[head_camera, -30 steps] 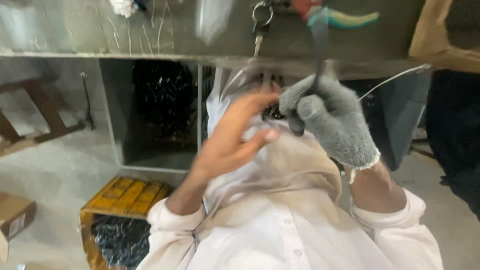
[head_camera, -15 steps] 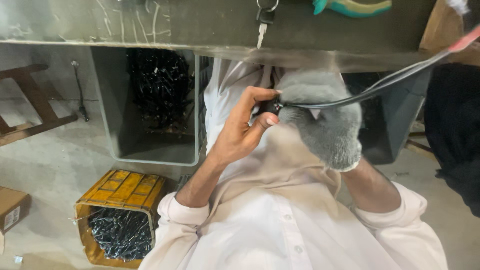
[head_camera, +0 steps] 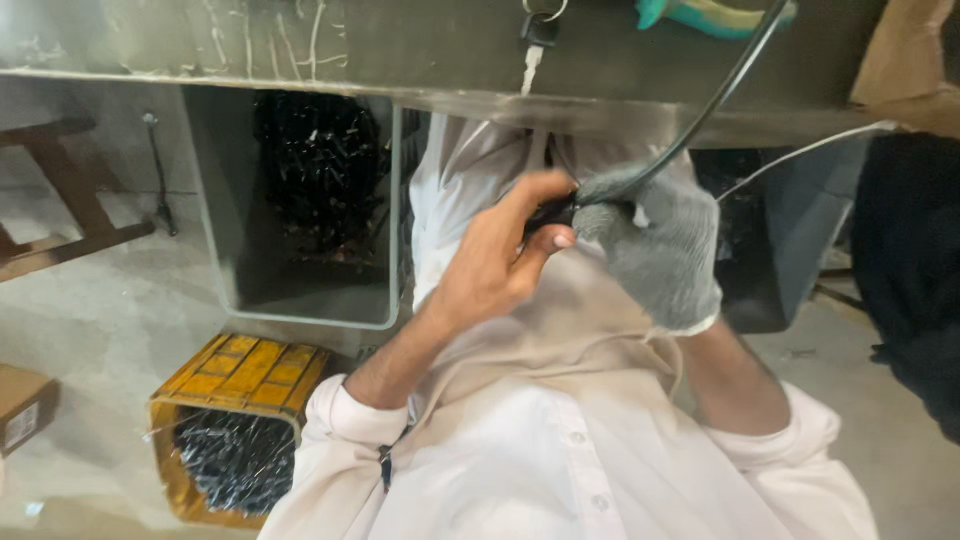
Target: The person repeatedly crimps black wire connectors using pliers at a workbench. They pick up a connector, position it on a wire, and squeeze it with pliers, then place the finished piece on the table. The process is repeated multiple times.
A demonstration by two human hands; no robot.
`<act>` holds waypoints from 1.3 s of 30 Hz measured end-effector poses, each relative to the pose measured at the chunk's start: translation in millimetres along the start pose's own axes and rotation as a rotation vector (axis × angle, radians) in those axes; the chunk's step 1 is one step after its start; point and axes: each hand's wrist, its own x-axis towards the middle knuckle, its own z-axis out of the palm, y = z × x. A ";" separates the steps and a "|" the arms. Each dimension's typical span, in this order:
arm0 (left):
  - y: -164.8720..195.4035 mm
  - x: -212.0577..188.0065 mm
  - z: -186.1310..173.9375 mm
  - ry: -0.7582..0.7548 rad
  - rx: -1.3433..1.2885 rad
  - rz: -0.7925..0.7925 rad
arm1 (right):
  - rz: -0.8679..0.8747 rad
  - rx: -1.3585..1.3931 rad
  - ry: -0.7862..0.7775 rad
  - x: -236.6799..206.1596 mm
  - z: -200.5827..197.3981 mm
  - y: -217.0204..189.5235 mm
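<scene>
A scratched grey surface (head_camera: 300,45) spans the top. On the concrete floor (head_camera: 110,320) below sit a yellow crate (head_camera: 240,375) and a cardboard box (head_camera: 22,410).

Crate (head_camera: 235,375) below grey bin (head_camera: 300,220)

You work in soft, even light that falls from above and in front of you; your white shirt (head_camera: 560,470) reads bright but not blown out. Under the table (head_camera: 300,50) the light drops off, and the grey bin (head_camera: 300,300) holds deep shadow. A dull sheen runs along the table's front edge. Your left hand (head_camera: 495,265) and gloved right hand (head_camera: 655,250) are slightly smeared by motion. Straight lines bow a little near the frame's edges.
</scene>
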 end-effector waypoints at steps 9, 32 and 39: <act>-1.4 -2.1 6.7 0.038 0.224 0.046 | 0.025 0.058 0.001 2.2 14.5 19.7; 45.9 -4.0 -15.9 -0.072 0.406 0.097 | 0.301 0.865 0.023 -24.2 7.4 7.1; 39.0 -5.4 -10.1 0.013 0.351 0.063 | 0.330 0.747 0.077 -15.7 27.0 4.7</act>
